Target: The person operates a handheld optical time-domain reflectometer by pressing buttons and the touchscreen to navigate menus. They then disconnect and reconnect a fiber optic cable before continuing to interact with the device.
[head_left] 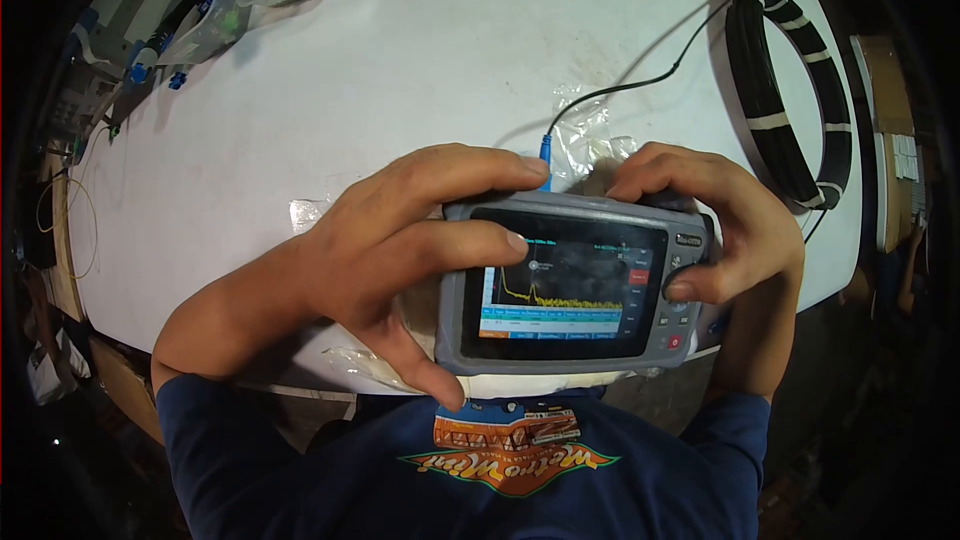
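A grey handheld optical tester (OTDR) (560, 360) is tilted toward me at the table's near edge. Its lit screen (580, 280) shows a yellow trace above a table of readings. My left hand (385, 230) spreads over the tester's left side. One finger reaches the screen, another extends along the top edge by the blue connector (545, 155), and the thumb is near the lower left corner. My right hand (735, 215) grips the right end, thumb by the buttons and fingers behind the top edge. A black cable (630, 85) runs from the blue connector.
A coil of black cable (765, 105), tied with white bands, lies on the white table (350, 90) at the right. Clear plastic wrappers (580, 130) sit behind the tester. A transparent bin (215, 35) stands at the far left, near a thin yellow fiber loop (92, 205).
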{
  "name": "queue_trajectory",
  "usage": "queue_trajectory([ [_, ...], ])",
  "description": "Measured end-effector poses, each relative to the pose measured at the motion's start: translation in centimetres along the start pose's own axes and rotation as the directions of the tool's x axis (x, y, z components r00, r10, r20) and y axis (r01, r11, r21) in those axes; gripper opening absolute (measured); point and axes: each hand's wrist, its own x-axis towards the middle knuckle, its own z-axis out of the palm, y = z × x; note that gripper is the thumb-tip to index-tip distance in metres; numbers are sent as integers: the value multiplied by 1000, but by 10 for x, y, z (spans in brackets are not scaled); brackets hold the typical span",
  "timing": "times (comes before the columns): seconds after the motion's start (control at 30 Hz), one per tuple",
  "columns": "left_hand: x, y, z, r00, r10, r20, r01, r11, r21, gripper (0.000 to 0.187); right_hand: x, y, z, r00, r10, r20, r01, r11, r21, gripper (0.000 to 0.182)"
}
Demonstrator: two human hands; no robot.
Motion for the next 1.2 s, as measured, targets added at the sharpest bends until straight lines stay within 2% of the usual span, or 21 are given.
queue_trajectory([
  [0.07,0,0,-1,1000,-12,13,12,1000,2,104,1,-5,0,999,43,-6,-43,999,28,67],
  [0.1,0,1,-1,1000,-12,13,12,1000,8,104,0,1,1,999,-41,-13,40,999,-23,73],
  [0.23,0,2,0,1000,-19,0,19,1000,2,106,1,4,-1,998,-60,9,60,997,-38,73],
  [0.3,0,1,1,1000,-20,0,20,1000,-2,106,1,6,1,1000,-16,-12,16,999,42,73],
  [0.5,1,-2,2,1000,13,-12,-12,1000,24,105,3,8,-4,996,-81,31,82,995,-59,73],
  [0.6,1,-1,4,999,18,-35,-17,1000,27,98,3,0,-3,1000,-4,18,4,1000,9,66],
  [0.67,5,1,-2,996,42,74,-52,989,139,90,3,0,-2,1000,-4,25,4,1000,6,65],
  [0.77,6,3,-1,997,52,62,-64,979,195,83,5,-2,-6,999,-21,36,23,999,-35,64],
  [0.9,5,6,0,998,5,66,-16,986,165,81,4,3,-5,998,-43,38,45,998,-40,65],
  [1.07,3,2,5,1000,13,-21,-11,995,99,87,4,1,-5,999,-36,36,37,999,-25,65],
  [1.2,5,1,3,1000,20,9,-21,994,104,87,3,2,-6,998,-47,40,49,998,-39,65],
])
